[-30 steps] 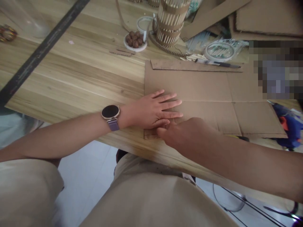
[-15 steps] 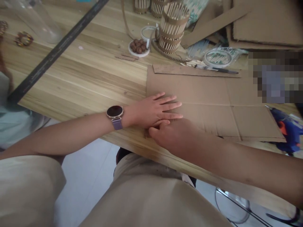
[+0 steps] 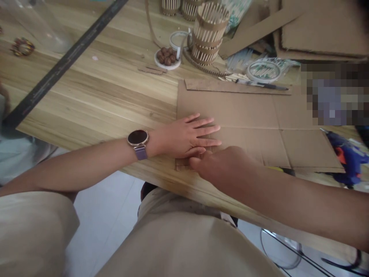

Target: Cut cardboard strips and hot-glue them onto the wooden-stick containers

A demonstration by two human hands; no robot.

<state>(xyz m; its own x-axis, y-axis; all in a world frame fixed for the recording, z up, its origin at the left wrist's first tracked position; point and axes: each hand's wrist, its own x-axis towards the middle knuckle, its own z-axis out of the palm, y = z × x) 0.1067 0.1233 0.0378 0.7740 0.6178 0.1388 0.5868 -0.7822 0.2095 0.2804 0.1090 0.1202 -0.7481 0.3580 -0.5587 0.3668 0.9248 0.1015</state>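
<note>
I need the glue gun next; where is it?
In the head view the blue glue gun lies at the far right, beside the cardboard sheet.

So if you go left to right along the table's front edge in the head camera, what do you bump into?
Watch → left hand flat on the cardboard sheet → right hand → blue glue gun.

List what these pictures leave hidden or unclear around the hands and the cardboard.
- Right hand, head view: fingertips hidden beneath it, so its grip cannot be told.
- Cardboard sheet: near corner covered by the left hand.
- Pixelated patch: whatever lies there is blurred out.
- Blue tool: cut off by the right edge.
</note>
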